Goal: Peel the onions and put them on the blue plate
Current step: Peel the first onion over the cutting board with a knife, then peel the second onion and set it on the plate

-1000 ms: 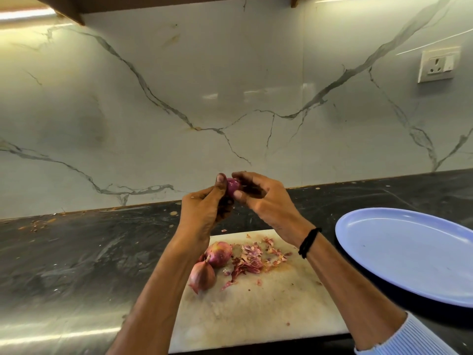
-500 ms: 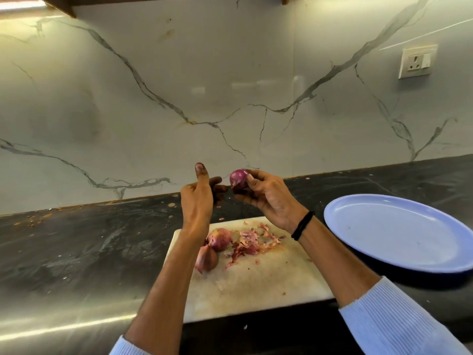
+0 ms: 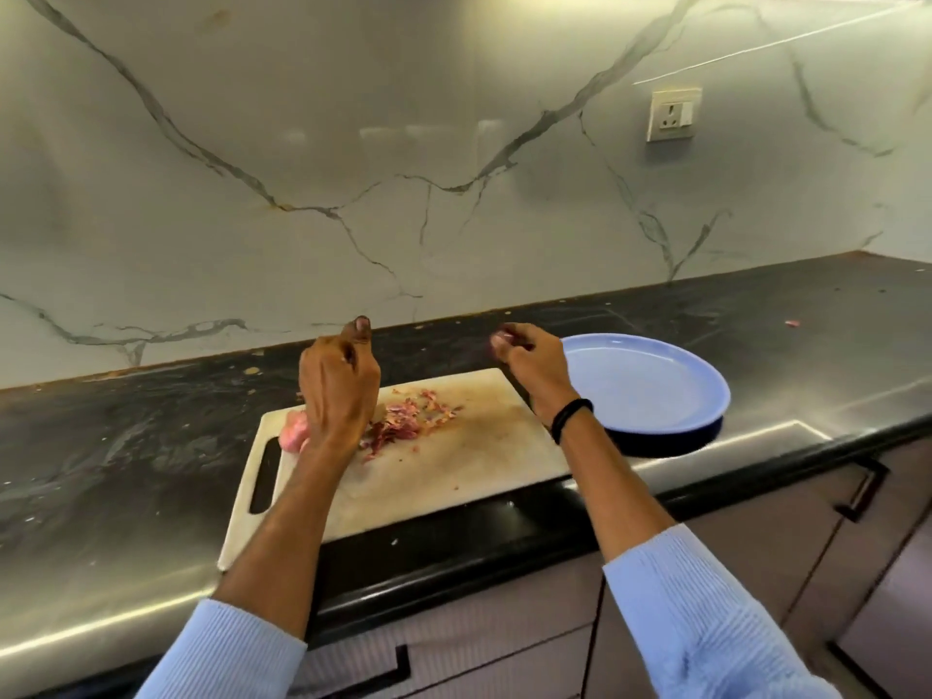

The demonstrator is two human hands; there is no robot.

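Head view of a dark counter (image 3: 126, 446). Both forearms reach forward from light-blue sleeves (image 3: 706, 623), well apart.

The left hand (image 3: 338, 391) hovers over the left part of the cutting board (image 3: 454, 476), back toward the camera, thumb raised, fingers curled under and hidden; whether it holds anything cannot be told. The right hand (image 3: 529, 360), with a black wristband (image 3: 570, 418), is raised beyond the board's far right corner. Its fingertips pinch a small, blurred peeled onion (image 3: 502, 338), just beside the left rim of the blue plate (image 3: 650, 391) and not yet over it.

Counts:
- One board, white, with a handle slot at its left end.
- One plate, with nothing on it.
- One onion in hand.
- One pinkish onion (image 3: 295, 433) showing on the board beside the left wrist; any others behind the hand cannot be told.
- One heap of peelings (image 3: 403, 426) mid-board.
- One stray scrap (image 3: 792, 323) far right on the counter.
- One wall socket (image 3: 673, 115).

The board's near edge lies close to the counter's front edge. The plate sits just right of the board. Bare counter extends to the left of the board and behind and to the right of the plate.
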